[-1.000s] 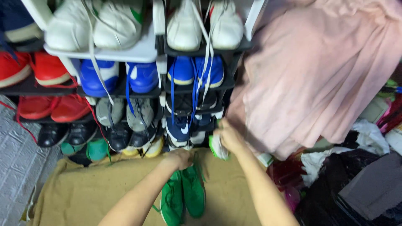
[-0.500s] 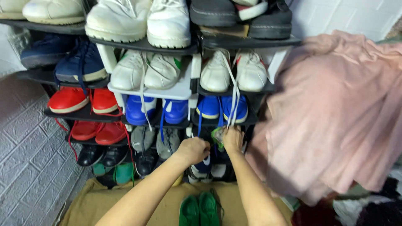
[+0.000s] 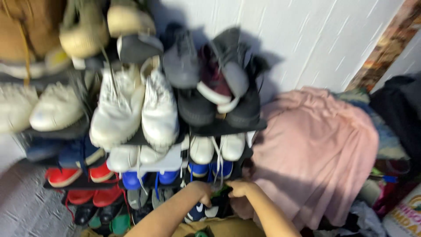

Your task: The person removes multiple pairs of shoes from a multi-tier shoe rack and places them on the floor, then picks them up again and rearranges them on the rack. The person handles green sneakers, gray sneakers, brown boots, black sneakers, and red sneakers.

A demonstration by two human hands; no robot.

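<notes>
Head view, blurred: left hand (image 3: 202, 189) and right hand (image 3: 239, 188) met low at the front of the shoe rack (image 3: 228, 127), just under the blue shoes (image 3: 210, 169). Between them a small green item (image 3: 222, 192), held pinched, kind unclear. Hands equally near. Pink cloth (image 3: 315, 153) crowded the rack's right side; shelves packed above.

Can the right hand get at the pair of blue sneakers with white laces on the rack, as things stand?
Probably yes. The right hand sits just below the pair of blue sneakers at the open shelf front, with only dangling laces between; blur hides any contact.
</notes>
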